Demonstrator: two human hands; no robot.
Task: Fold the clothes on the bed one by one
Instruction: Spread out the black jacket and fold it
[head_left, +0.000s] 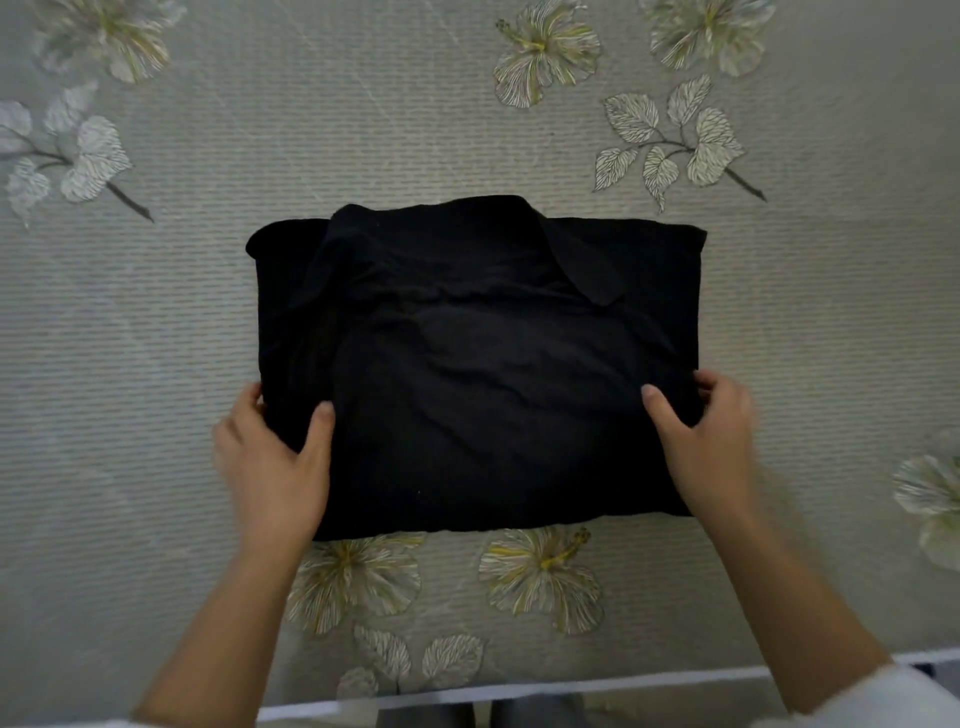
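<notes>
We see a plain black shirt (478, 364), no print. Bedsheet (208, 312) is pale grey-beige with fine horizontal ribbing, printed with white-and-yellow hibiscus flowers (545, 57) and white dark-veined leaf sprigs (675, 140). White sleeve (893, 696) at the near right corner.

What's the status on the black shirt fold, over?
Left hand and right hand both gripping the side edges, thumbs on top. Black collared shirt folded into a rectangle, flat on floral bedsheet. Nothing in the way.
</notes>
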